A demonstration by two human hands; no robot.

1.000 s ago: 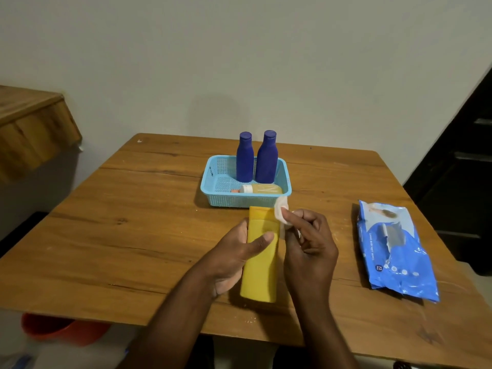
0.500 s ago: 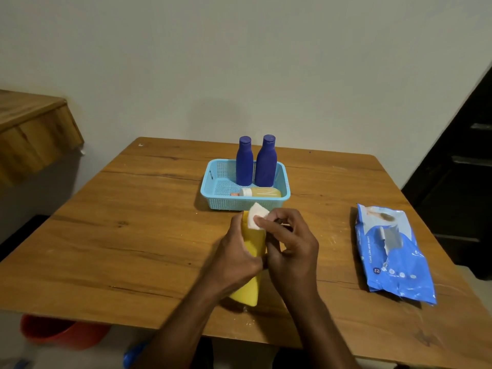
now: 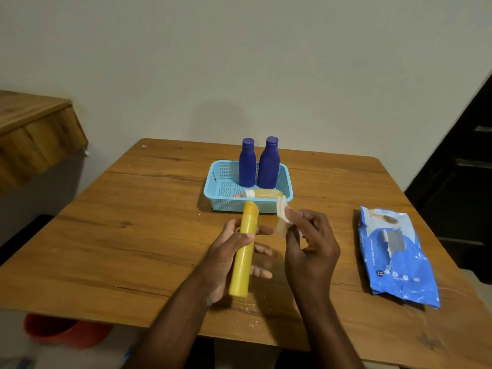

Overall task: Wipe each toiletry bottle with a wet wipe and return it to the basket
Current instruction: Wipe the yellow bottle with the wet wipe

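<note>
My left hand (image 3: pixel 229 258) grips a tall yellow bottle (image 3: pixel 243 253) above the wooden table (image 3: pixel 133 235), its top pointing toward the basket. My right hand (image 3: pixel 310 246) pinches a folded white wet wipe (image 3: pixel 283 213), held just right of the bottle and apart from it. The light blue basket (image 3: pixel 215 187) stands behind them. Two dark blue bottles (image 3: pixel 247 163) (image 3: pixel 269 163) stand upright in it, and a small amber bottle (image 3: pixel 262 194) with a white collar lies along its front wall.
A blue pack of wet wipes (image 3: pixel 396 254) lies flat on the table to the right. A wooden shelf (image 3: pixel 34 137) juts from the wall at the left. An orange bucket (image 3: pixel 61 330) sits on the floor under the table's near left edge.
My right hand with the wipe has lifted off the yellow bottle and moved right. My left hand has turned the bottle, so it now shows its narrow side.
</note>
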